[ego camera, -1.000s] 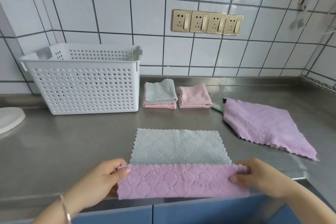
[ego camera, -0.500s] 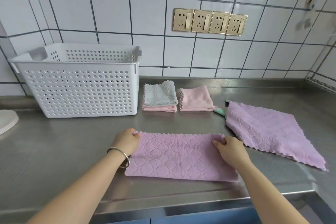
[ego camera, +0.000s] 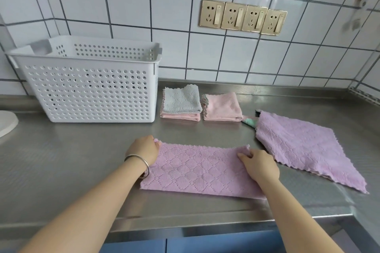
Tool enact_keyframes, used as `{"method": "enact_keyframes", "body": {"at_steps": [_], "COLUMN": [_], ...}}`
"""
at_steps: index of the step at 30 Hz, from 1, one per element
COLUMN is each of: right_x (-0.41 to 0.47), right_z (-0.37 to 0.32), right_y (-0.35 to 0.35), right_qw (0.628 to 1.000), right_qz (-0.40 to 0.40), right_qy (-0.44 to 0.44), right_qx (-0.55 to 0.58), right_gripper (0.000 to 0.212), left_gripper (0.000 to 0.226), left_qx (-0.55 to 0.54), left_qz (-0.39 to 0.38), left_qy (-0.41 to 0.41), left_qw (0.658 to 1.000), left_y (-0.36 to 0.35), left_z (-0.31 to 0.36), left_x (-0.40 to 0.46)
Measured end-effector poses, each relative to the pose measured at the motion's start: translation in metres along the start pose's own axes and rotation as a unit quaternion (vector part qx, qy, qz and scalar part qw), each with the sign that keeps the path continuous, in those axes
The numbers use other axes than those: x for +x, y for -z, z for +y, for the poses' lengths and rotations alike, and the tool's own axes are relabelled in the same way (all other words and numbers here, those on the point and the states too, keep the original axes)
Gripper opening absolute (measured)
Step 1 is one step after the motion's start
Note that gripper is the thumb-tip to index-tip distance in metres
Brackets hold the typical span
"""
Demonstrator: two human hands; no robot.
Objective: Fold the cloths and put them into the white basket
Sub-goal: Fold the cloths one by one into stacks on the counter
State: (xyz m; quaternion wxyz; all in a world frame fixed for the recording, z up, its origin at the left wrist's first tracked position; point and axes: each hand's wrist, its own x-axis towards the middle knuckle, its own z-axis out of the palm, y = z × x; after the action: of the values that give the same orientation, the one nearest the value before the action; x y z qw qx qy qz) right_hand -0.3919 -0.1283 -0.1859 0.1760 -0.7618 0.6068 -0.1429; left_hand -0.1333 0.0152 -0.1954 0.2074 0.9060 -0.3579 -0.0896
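Steel bench (ego camera: 82,150): my left hand (ego camera: 145,149) and right hand (ego camera: 260,165) each pinch a far corner of the folded purple cloth (ego camera: 197,170), grip closed; white basket (ego camera: 88,84) behind.

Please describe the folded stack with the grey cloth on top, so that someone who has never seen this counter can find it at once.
Start at the white basket on the steel counter. Just right of it, near the tiled wall, sit two small folded stacks side by side. The one you want is the stack nearer the basket: grey on top with pink beneath, whereas its neighbour shows pink on top.
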Motion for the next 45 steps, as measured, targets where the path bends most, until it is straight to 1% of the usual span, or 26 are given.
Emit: {"method": "enact_keyframes", "body": {"at_steps": [2,5,7,8,9,11,12,13,15,18,21,23,25,27,28,29,30,31,32,33,34,36,38,41,43,45], "right_x": [-0.004,-0.013,-0.024,-0.031,-0.039,-0.057,-0.066,-0.074,-0.085,-0.087,-0.082,-0.082,-0.086,-0.091,-0.093,-0.095,-0.098,-0.100,-0.102,-0.105,-0.108,-0.114,-0.117,-0.112,-0.110,-0.109], "right_z": [-0.003,0.000,0.007,0.010,0.012,0.012,0.011,0.011,0.009,0.012,0.013,0.013,0.010,0.003,-0.002,-0.012,-0.022,-0.033,-0.044,-0.054,-0.062,-0.072,-0.072,-0.063,-0.057,-0.056], "right_y": [0.001,0.015,0.023,0.025,0.024,0.019,0.015,0.012,0.012,0.019,0.027,0.027,0.020,0.009,0.003,-0.001,-0.005,-0.007,-0.010,-0.014,-0.019,-0.029,-0.037,-0.045,-0.050,-0.055], "right_qw": [1.000,0.982,0.975,0.980,0.984,0.992,0.995,0.998,0.999,0.998,0.992,0.990,0.991,0.992,0.988,0.980,0.970,0.958,0.946,0.934,0.924,0.905,0.897,0.911,0.919,0.925], "right_qz": [0.005,0.027,0.058,0.060,0.054,0.026,0.012,0.003,-0.008,-0.034,-0.070,-0.068,-0.023,0.072,0.133,0.189,0.232,0.266,0.289,0.302,0.302,0.274,0.230,0.168,0.131,0.111], "right_qy": [-0.002,-0.052,-0.046,-0.037,-0.032,-0.031,-0.030,-0.027,-0.023,-0.056,-0.100,-0.112,-0.110,-0.074,-0.038,0.007,0.055,0.099,0.144,0.188,0.231,0.314,0.359,0.364,0.364,0.358], "right_qx": [0.023,0.182,0.207,0.189,0.166,0.117,0.091,0.064,0.021,0.015,0.027,0.045,0.072,0.071,0.066,0.059,0.050,0.041,0.035,0.034,0.041,0.084,0.119,0.100,0.073,0.053], "right_gripper": [0.039,0.045,0.048,0.049,0.051,0.057,0.061,0.064,0.067,0.065,0.056,0.044,0.025,0.016,0.013,0.009,0.009,0.010,0.011,0.011,0.010,0.011,0.025,0.060,0.068,0.070], "left_gripper": [0.033,0.032,0.041,0.046,0.051,0.060,0.063,0.065,0.070,0.080,0.081,0.082,0.081,0.074,0.069,0.065,0.061,0.059,0.058,0.058,0.055,0.030,0.018,0.028,0.030,0.035], "left_qx": [0.016,0.048,0.080,0.085,0.086,0.105,0.129,0.151,0.190,0.220,0.218,0.214,0.213,0.170,0.115,0.025,-0.100,-0.236,-0.349,-0.427,-0.462,-0.428,-0.389,-0.355,-0.310,-0.251], "left_qz": [0.008,0.074,0.137,0.137,0.101,-0.047,-0.126,-0.178,-0.214,-0.224,-0.213,-0.206,-0.216,-0.238,-0.243,-0.242,-0.238,-0.235,-0.239,-0.230,-0.206,-0.158,-0.121,-0.085,-0.067,-0.058], "left_qy": [0.002,0.006,-0.049,-0.097,-0.148,-0.230,-0.256,-0.277,-0.299,-0.289,-0.288,-0.294,-0.286,-0.268,-0.254,-0.228,-0.180,-0.111,-0.044,0.013,0.043,0.049,0.042,0.022,0.002,-0.013], "left_qw": [1.000,0.996,0.986,0.982,0.980,0.966,0.950,0.932,0.910,0.904,0.908,0.909,0.909,0.918,0.929,0.943,0.949,0.936,0.905,0.875,0.862,0.888,0.912,0.931,0.948,0.966], "left_y": [0.002,0.014,0.020,0.019,0.017,0.005,-0.001,-0.006,-0.015,-0.024,-0.027,-0.028,-0.029,-0.021,-0.014,-0.008,-0.001,0.003,0.008,0.012,0.012,0.014,0.015,0.027,0.035,0.036], "left_z": [0.000,0.001,0.011,0.020,0.030,0.050,0.059,0.064,0.065,0.061,0.063,0.065,0.062,0.066,0.072,0.078,0.087,0.094,0.099,0.102,0.102,0.093,0.082,0.063,0.050,0.038], "left_x": [-0.004,-0.016,-0.028,-0.034,-0.040,-0.053,-0.060,-0.066,-0.071,-0.076,-0.078,-0.079,-0.078,-0.080,-0.083,-0.085,-0.087,-0.086,-0.084,-0.080,-0.075,-0.069,-0.064,-0.058,-0.055,-0.053]}}
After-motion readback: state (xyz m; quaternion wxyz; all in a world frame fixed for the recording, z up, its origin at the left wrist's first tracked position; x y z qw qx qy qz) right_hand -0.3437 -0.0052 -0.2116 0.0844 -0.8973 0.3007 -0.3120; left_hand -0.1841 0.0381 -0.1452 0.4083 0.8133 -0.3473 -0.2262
